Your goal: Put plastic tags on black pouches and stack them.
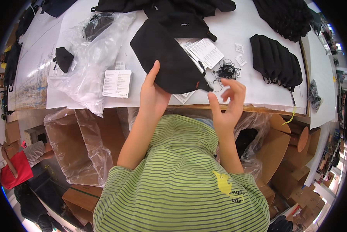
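Left hand (pixel 153 94) gripping black fabric pouch (pixel 167 62) at table edge (pixel 258 107); right hand (pixel 228 102) hovering open, fingers curled, holding nothing.

Left hand (pixel 153 94) gripping, right hand (pixel 228 104) loosely open

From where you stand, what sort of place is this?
Probably a garment packing or finishing workshop. The left hand holds a black fabric pouch over a white worktable with a stack of similar black pieces, printed leaflets and clear plastic bags. Bag-lined cardboard boxes stand below the table.
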Motion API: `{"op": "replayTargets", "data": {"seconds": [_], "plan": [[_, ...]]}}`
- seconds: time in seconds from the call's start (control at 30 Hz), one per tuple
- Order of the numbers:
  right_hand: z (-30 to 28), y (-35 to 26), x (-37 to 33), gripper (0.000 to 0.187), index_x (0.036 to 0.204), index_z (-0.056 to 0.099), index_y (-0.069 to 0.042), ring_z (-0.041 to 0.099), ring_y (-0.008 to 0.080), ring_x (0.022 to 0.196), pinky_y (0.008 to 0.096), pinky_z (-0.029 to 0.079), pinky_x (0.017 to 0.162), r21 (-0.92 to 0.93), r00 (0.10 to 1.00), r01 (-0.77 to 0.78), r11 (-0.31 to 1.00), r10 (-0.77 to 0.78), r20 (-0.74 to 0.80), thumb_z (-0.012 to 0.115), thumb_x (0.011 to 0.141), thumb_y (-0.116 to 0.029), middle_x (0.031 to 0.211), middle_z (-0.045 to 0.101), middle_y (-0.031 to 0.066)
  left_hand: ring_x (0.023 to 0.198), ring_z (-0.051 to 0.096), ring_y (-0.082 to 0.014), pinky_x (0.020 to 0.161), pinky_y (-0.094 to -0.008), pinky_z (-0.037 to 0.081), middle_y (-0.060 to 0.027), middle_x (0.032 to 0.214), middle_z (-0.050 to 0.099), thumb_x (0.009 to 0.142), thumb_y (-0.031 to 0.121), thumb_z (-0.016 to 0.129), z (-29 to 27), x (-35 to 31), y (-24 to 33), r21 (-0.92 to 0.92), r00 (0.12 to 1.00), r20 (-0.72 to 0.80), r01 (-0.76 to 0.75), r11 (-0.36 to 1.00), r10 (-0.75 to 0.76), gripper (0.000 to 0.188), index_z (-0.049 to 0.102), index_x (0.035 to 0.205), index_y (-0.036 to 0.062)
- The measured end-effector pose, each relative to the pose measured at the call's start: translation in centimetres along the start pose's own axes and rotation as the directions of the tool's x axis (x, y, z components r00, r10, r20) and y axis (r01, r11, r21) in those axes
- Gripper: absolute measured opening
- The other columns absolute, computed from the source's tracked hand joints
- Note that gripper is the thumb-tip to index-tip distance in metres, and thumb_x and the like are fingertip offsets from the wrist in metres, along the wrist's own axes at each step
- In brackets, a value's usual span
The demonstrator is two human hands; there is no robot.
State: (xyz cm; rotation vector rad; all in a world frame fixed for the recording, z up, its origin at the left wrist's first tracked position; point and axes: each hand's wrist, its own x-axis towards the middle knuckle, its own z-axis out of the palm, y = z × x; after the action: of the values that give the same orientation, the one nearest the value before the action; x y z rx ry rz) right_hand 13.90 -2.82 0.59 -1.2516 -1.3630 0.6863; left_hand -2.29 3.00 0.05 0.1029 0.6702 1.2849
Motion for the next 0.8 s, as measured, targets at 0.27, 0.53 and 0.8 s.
{"op": "replayTargets", "data": {"seconds": [0.27,0.53,0.8], "plan": [[0.8,-0.5,-0.4,0.05,0.116,0.06,-0.004,0.058,0.0235,0.102,0.0266,0.051,0.071,-0.219,0.988,0.126,0.968,-0.143,-0.06,0.078,0.07,-0.01,0.121,0.056,0.0131,0.123,0.044,-0.021,0.104,-0.0389,0.034,-0.0072,0.134,0.046,0.098,0.028,0.046,-0.3,-2.0,-3.1,0.017,0.954,0.275,0.122,0.992,-0.122,0.045,0.036,0.136,0.006],[-2.2,1.1,0.4,0.027,0.102,0.063,-0.004,0.057,0.0091,0.092,0.0203,0.047,0.071,0.207,0.989,-0.144,0.968,0.145,0.009,0.072,0.076,-0.003,0.112,0.061,0.0046,0.126,0.039,-0.0219,0.106,-0.0363,0.031,-0.0094,0.141,0.034,0.088,0.007,0.06,-2.9,-0.4,-0.3,0.613,0.869,0.327,-0.495,0.616,0.373,0.069,0.018,0.143,0.0048],[-5.3,2.0,0.5,0.03,0.1,0.063,-0.002,0.057,0.009,0.089,0.0206,0.047,0.072,0.118,0.95,-0.308,0.944,0.298,0.09,0.076,0.073,-0.003,0.1,0.058,0.0034,0.076,0.052,-0.0079,0.049,-0.0187,0.043,-0.0037,0.104,0.054,0.077,0.0,0.07,-0.4,-0.5,-0.2,0.752,0.894,0.396,-0.447,0.484,0.21,0.025,0.056,0.098,0.0036]]}}
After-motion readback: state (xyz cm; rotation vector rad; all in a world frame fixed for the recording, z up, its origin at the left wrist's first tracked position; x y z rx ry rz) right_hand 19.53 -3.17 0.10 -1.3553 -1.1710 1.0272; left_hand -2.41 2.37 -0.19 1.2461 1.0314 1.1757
